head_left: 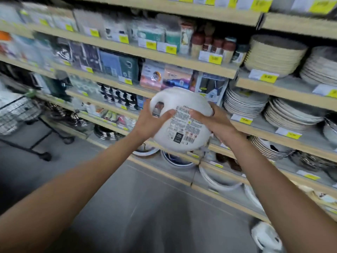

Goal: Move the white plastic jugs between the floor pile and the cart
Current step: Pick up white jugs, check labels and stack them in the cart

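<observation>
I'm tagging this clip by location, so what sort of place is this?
Most likely a homeware shop aisle: long pale wooden shelves carry yellow price tags on their edges, stacks of round cream plates fill the right-hand bays, and a black wire cart stands at the left.

Aisle clearance. The grey floor (145,207) gives an open lane from the foreground toward the wire cart (18,110) at far left, whose black frame stands on it. Stocked shelving (182,65) closes off the far and right sides, plate stacks (244,105) reaching the shelf edges. The held white jug (182,121), gripped by left hand (151,123) and right hand (211,119), occupies the air before the middle shelves. A second white jug (266,236), blurred, lies on the floor at lower right beside the lowest shelf.
</observation>
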